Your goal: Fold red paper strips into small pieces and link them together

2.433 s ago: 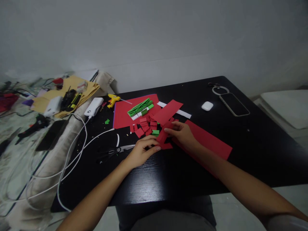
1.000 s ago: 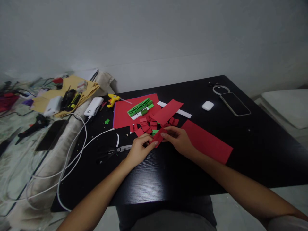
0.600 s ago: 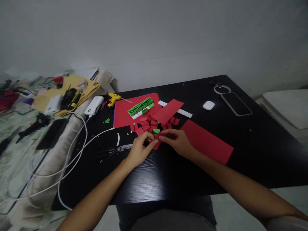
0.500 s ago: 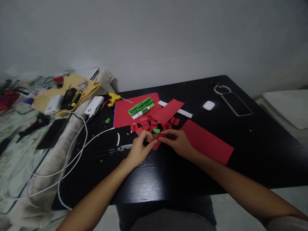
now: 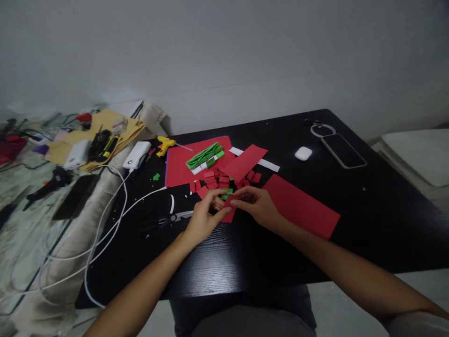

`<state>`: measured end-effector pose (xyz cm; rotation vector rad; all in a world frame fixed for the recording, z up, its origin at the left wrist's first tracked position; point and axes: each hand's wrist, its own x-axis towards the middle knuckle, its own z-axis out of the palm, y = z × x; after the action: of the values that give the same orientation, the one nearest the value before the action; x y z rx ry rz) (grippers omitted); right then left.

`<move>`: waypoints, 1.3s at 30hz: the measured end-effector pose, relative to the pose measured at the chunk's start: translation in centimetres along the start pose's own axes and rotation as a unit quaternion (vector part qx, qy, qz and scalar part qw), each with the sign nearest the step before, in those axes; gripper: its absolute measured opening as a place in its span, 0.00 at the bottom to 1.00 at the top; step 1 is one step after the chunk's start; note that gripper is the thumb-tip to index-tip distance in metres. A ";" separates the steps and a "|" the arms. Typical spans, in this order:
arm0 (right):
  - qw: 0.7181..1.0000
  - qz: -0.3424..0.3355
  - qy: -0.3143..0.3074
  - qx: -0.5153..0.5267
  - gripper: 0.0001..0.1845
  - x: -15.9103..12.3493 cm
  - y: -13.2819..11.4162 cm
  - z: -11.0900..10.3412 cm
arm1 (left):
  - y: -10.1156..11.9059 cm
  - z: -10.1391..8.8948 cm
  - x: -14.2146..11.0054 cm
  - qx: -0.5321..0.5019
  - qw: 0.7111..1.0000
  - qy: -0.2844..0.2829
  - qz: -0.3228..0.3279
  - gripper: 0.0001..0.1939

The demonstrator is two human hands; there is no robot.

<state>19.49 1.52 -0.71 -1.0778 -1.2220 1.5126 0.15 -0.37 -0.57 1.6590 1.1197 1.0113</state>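
Note:
A small red paper piece [image 5: 230,202] is held between my two hands near the front of the black table. My left hand [image 5: 206,213] pinches its left side, with the thumb along the lower edge. On the other side, my right hand [image 5: 257,206] grips it between thumb and fingers. Just beyond the fingers lie many small folded red paper pieces [image 5: 211,178] and a bit of green paper [image 5: 227,192]. A larger red strip [image 5: 246,162] rests over the pile. Beside my right forearm is a big red sheet [image 5: 303,206].
Scissors [image 5: 180,216] lie left of my left hand. Farther back are a yellow glue gun [image 5: 164,145], folded green paper [image 5: 205,155], and a white power bank [image 5: 137,155] with cables. On the right sit a white earbud case [image 5: 303,153] and a phone [image 5: 343,151].
The red paper between my fingers has turned, so more of its flat face shows now. Both hands stay in nearly the same place, and the view has shifted slightly.

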 end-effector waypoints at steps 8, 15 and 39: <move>0.999 0.001 -0.035 -0.022 0.16 0.3 -0.2 -0.4 | 0.6 -0.2 0.0 0.070 0.996 -0.006 0.058 0.19; 0.999 0.024 -0.030 -0.013 0.18 0.4 -0.2 -0.4 | 0.5 -0.4 0.1 0.064 0.997 0.015 0.036 0.12; 0.999 0.039 -0.025 -0.003 0.17 0.4 -0.6 -0.5 | -0.1 -0.4 0.0 0.055 0.997 0.005 0.055 0.15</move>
<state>20.00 2.08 -0.18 -1.1086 -1.2329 1.6049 -0.23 -0.24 -0.52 1.8210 1.1183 1.0450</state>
